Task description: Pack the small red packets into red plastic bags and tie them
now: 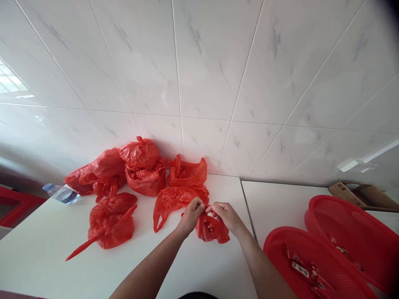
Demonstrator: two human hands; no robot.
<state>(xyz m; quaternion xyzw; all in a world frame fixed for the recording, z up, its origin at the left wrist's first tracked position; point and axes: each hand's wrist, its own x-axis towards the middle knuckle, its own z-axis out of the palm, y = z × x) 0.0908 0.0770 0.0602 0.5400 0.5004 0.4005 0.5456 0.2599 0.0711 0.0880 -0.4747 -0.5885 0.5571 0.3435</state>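
left hand [190,215]: pinching top of small red bag [212,229], centre frame on white table [46,253]
right hand [227,215]: gripping same bag top, touching left fingers
other red bags [137,170]: piled upper left by wall
water bottle [62,193]: far left
red baskets [349,245]: lower right, packets inside

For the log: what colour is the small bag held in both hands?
The small bag is red; head view shows it best.
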